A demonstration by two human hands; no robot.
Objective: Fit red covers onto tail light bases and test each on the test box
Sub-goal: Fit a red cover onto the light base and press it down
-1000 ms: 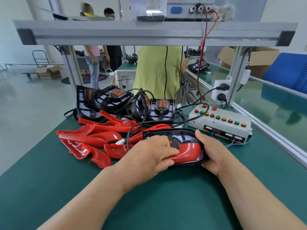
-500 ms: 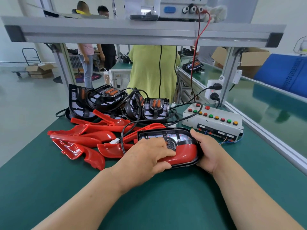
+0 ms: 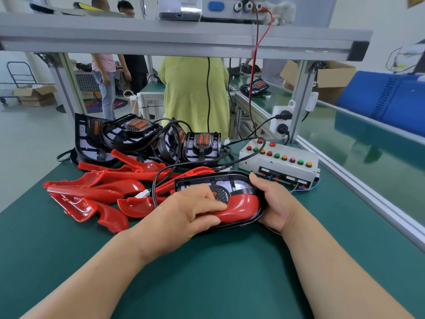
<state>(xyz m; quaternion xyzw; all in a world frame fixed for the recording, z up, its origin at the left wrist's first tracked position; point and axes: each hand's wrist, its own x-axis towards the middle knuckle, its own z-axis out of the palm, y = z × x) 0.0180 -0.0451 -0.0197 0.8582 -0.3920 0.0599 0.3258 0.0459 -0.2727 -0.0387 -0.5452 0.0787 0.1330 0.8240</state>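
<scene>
Red cover [image 3: 241, 207] sits in black base [image 3: 230, 178], mid table [image 3: 207, 284], both hands on it.
L hand [image 3: 184, 212] presses near-straight fingers on cover, hiding base's 9 o'clock end. R hand [image 3: 273, 203] grips 3 o'clock end, thumb over rim, fingers hidden under. Test box [image 3: 278, 163] just beside at 1 o'clock; its labels too small to read.

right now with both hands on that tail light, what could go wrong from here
1. The left hand presses only on the left part of the red cover, so it may seat crooked on the base that the right hand grips.
2. The black cable loops right beside the base's left end. It could get trapped under the cover, or drag the loose covers when the light goes to the test box.
</scene>
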